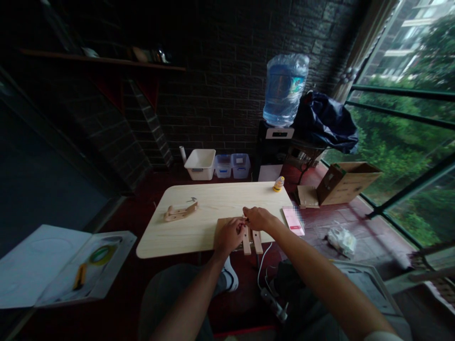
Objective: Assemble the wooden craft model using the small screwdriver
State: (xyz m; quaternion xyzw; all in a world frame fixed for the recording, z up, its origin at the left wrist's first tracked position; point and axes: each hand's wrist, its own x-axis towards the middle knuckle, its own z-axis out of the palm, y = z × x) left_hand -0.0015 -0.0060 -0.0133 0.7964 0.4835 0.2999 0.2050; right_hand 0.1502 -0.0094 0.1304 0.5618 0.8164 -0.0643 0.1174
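Near the front edge of the light wood table (227, 196), my left hand (232, 234) is closed with its fingers curled over the end of some wooden parts. My right hand (259, 219) is also closed and meets it from the right; whatever lies between its fingers is hidden. Two narrow wooden strips with dark holes, a left strip (247, 245) and a right strip (256, 242), jut toward me past the edge. Under my left hand a flat brown board (221, 226) shows in part.
A wooden assembly (181, 213) lies on the table's left, a small metal piece (192, 199) behind it. A yellow-capped bottle (279, 183) stands at the back right, a pink-screened phone or card (293, 220) at the right edge. An open white box (117, 251) is at left; a white cable (262, 265) hangs below.
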